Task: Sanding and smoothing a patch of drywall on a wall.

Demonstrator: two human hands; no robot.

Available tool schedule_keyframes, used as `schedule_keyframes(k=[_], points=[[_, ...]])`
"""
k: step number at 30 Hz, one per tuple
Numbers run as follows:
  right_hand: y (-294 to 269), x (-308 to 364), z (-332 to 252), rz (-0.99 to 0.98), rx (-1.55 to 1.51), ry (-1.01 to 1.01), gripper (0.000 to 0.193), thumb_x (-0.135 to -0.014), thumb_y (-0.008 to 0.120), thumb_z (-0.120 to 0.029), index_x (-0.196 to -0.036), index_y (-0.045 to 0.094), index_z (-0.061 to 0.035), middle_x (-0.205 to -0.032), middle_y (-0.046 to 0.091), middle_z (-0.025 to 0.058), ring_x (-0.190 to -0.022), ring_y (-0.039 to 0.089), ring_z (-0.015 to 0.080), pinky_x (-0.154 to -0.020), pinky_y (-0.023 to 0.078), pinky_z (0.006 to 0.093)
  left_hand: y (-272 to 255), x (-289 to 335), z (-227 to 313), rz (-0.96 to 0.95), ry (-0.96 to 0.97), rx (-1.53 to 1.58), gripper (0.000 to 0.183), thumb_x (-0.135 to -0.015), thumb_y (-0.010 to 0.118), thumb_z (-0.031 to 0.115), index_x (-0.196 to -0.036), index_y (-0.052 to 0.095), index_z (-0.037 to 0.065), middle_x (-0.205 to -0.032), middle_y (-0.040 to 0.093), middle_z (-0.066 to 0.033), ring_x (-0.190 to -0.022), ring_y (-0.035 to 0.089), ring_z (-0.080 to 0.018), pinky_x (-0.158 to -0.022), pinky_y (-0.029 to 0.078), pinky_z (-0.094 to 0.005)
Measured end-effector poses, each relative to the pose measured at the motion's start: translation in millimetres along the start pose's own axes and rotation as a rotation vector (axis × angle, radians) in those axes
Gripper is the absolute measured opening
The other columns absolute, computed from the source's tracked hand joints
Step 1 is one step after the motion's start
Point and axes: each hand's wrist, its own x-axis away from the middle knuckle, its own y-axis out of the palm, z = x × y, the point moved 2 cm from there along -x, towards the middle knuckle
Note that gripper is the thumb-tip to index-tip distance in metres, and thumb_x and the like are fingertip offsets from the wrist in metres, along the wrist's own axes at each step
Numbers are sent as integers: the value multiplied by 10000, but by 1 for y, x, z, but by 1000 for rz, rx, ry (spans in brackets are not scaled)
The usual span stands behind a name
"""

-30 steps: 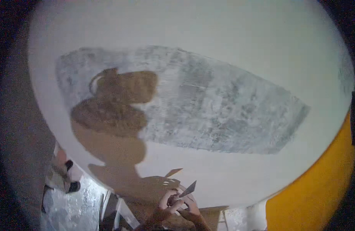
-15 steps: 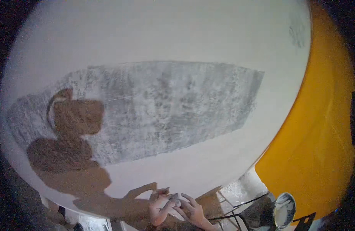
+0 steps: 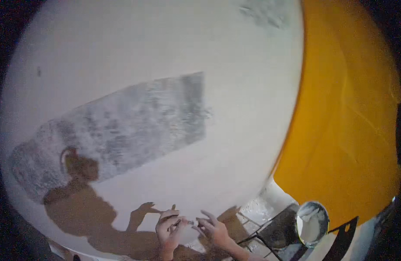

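Low in the middle, both my hands are raised in front of a white wall [image 3: 244, 130], close together. My left hand [image 3: 168, 226] is closed, its fingertips pinched toward the right. A tiny pale grey thing [image 3: 190, 222] shows at those fingertips, too small to name. Facing it, my right hand [image 3: 215, 231] has one finger lifted and the others bent in toward the same small thing. Behind and above the hands, a broad grey, streaky patch [image 3: 139, 126] covers part of the wall. My shadow falls across its lower left and the wall below.
An orange surface [image 3: 339, 122] borders the wall on the right. At the lower right stands an open round bucket [image 3: 312, 224] with white, paste-like stuff inside, beside dark metal bars [image 3: 270, 235]. A smaller grey smudge [image 3: 265, 12] marks the wall near the top.
The view has turned to the right, so the grey patch, the orange surface and the bucket sit further left. My hands have drawn slightly apart; the pale thing between them shows less.
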Motion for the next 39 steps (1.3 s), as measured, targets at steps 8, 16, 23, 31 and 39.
schedule_keyframes(k=[8,16,23,31,39], points=[[-106,76,57,148,209,212,430,-740,683,-96,-1156,575,-104,-1219,534,165,-865,650,276,-691,542,356,100,22,26,-76,-18,156,217,-728,724,12,-940,677,-3,-1022,599,-127,-991,558,-217,-882,457,-326],[-183,145,84,324,211,438,398,-733,705,-72,-1114,593,-103,-1232,503,172,-952,645,286,-713,556,339,207,78,29,-284,-2,-102,163,-712,692,-27,-872,670,-46,-1020,614,-131,-1003,547,-250,-905,428,-368],[-214,163,127,468,178,468,289,-795,697,-212,-1044,618,-89,-1220,497,195,-793,657,268,-646,538,353,227,107,16,-177,46,-276,201,-792,609,-20,-992,620,-36,-1113,591,-148,-1041,546,-265,-886,442,-354],[-179,171,136,312,-134,437,272,-806,673,-184,-1031,618,-43,-1143,537,184,-800,641,300,-663,524,353,207,161,-5,-91,-97,-640,435,-869,632,142,-1252,482,-2,-1280,493,-179,-1144,497,-307,-908,434,-401],[-139,211,169,160,-163,573,244,-837,635,-142,-1022,591,11,-847,558,174,-748,567,334,-653,459,380,183,183,-21,0,-161,-622,434,-857,638,142,-1253,502,30,-1254,513,-163,-1131,513,-289,-878,454,-399]])
